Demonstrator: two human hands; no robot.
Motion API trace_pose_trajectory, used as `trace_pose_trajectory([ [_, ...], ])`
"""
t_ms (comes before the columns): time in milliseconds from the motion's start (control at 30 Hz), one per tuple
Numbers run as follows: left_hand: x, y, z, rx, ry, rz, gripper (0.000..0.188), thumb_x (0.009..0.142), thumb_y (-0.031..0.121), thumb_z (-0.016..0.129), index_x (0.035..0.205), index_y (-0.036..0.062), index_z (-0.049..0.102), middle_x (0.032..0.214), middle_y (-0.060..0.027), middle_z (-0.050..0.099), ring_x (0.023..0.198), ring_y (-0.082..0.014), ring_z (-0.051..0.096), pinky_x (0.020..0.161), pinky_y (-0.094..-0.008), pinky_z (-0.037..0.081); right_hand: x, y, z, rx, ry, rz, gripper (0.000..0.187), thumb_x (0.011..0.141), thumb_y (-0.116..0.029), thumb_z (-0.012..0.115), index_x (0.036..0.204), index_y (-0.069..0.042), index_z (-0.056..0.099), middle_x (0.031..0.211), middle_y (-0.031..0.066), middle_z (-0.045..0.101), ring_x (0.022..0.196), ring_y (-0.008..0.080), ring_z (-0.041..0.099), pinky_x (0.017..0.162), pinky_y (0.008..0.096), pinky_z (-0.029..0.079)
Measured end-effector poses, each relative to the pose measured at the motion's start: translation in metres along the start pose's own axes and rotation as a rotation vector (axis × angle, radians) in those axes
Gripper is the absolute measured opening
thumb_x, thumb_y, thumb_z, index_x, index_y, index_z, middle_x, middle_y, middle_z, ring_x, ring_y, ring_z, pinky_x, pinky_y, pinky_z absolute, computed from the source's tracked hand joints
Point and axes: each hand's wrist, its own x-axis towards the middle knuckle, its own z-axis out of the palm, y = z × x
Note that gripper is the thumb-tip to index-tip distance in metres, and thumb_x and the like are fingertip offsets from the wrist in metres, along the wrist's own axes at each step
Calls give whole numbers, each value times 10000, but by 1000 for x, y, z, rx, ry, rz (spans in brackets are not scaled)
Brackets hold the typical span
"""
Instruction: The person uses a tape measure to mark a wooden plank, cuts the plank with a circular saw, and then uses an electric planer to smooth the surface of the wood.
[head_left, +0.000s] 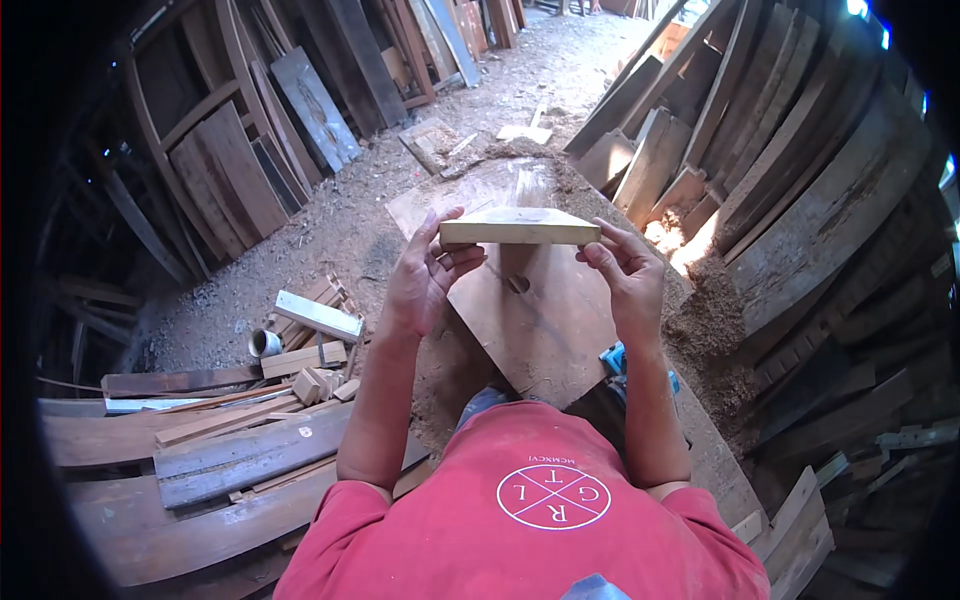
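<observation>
A short, light-coloured wooden board [520, 233] is held up level in front of me, its near edge facing me. My left hand [425, 270] grips its left end, thumb and fingers closed on the edge. At the right end my right hand [628, 275] pinches the board between thumb and fingers. Below the board lies a brown wooden work panel [560, 345] with a small dark hole [518, 285] in it. Partly hidden by my right forearm, a blue power tool [615, 358] rests at the panel's right edge.
Stacked planks [240, 465] and small offcuts [318, 385] lie at the left, with a white cup-shaped container [264, 343] beside them. Boards lean along the right [820, 200] and far left [230, 165]. Wood shavings [715, 330] heap right of the panel.
</observation>
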Motion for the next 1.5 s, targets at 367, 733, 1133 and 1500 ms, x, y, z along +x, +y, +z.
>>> trace_pose_trajectory([
  [367,-24,-36,-32,4,-29,3,495,1149,335,423,1491,-16,489,1232,-207,710,1040,-247,754,997,-397,615,-23,19,-9,2,-73,2,474,997,-50,733,1443,33,596,1121,173,774,1056,180,732,977,317,574],
  [733,-38,-51,-22,-82,6,76,540,1144,283,416,1573,-38,351,1430,-246,585,1226,-268,680,1108,-418,560,-36,18,-15,-56,-97,24,453,998,-38,725,1428,22,596,1118,156,768,1076,187,729,986,319,568],
  [1133,-37,-65,17,-339,-248,13,782,998,36,496,1660,-1,82,1490,-359,500,1395,-449,550,1244,-512,398,-10,19,-60,-79,76,-59,430,1086,-194,634,1428,64,592,1215,153,732,1047,209,734,987,348,574],
  [1500,-31,-106,28,-504,-353,-10,404,960,-28,515,1336,71,405,1498,-330,515,1461,-418,491,1273,-533,351,-3,19,-92,29,98,-18,411,1100,-178,602,1424,72,572,1244,155,711,1090,225,726,1005,365,580],
])
